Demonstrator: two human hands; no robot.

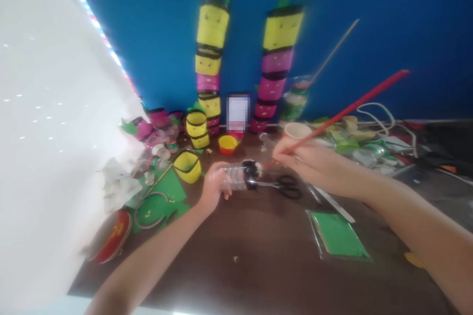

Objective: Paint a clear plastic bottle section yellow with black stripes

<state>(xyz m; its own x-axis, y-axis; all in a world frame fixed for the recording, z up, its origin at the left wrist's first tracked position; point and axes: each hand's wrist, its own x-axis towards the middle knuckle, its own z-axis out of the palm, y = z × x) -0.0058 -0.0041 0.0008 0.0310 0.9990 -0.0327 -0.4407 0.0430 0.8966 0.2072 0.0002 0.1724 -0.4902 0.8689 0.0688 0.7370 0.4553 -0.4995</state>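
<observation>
My left hand (216,187) is wrapped round a clear plastic bottle piece (234,178) lying sideways, its right end coated black. In my right hand (293,155) is a long red stick, likely a paintbrush (351,107), its handle slanting up to the right. The brush's lower tip is close to the black end; blur hides whether they touch. Just right of the bottle lie black-handled scissors (288,187), their blades reaching toward it. A white cup (297,131) stands behind my right hand. A yellow cut cup (187,166) with a black rim is left of my left hand.
Two tall stacks of yellow and pink painted faces (212,24) stand against the blue wall (155,24). Green sheets (170,184) and a red container (117,236) are at left. A green packet (340,234) lies at right. Clutter with a white cord (384,110) fills the back right.
</observation>
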